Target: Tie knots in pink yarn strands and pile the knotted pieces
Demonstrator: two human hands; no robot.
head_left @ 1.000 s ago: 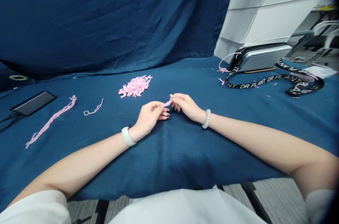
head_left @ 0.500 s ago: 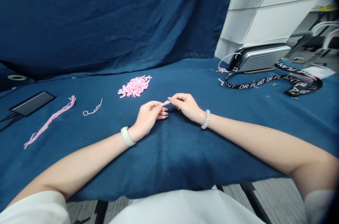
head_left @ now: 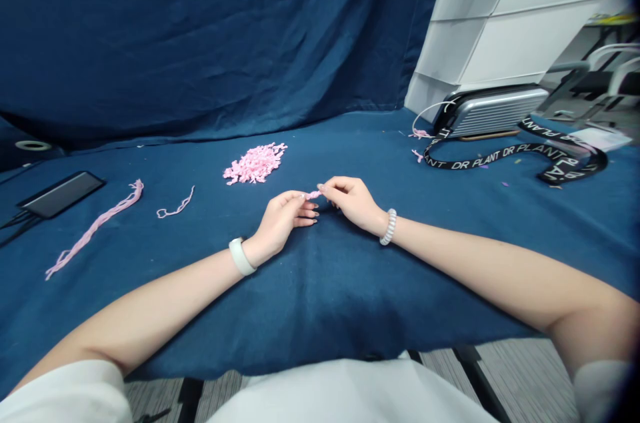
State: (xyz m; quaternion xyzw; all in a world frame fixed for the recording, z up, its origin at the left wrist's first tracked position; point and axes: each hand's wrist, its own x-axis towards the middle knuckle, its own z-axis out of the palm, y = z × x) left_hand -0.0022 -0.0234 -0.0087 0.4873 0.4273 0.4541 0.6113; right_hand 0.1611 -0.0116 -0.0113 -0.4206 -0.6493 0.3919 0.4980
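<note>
A short pink piece of yarn [head_left: 313, 195], twisted or knotted, is stretched between both hands just above the blue cloth. My left hand [head_left: 281, 219] pinches its left end between thumb and forefinger, the other fingers loosely extended. At its right end, the thumb and forefinger of my right hand [head_left: 353, 201] are closed on it. Beyond the hands lies a heap of small pink yarn pieces [head_left: 255, 163]. To the left are a single looped strand of pink yarn [head_left: 176, 204] and a longer bundle of pink yarn [head_left: 97, 226].
A dark flat device [head_left: 61, 195] with cables sits at the far left, near a roll of tape [head_left: 33, 145]. At the back right stands a silver ribbed case [head_left: 500, 111], with a black lettered strap [head_left: 493, 159] in front. Blue cloth [head_left: 320, 296] covers the table.
Both hands keep their hold on the pink yarn in nearly the same place. Only the fingers of the left hand have shifted slightly.
</note>
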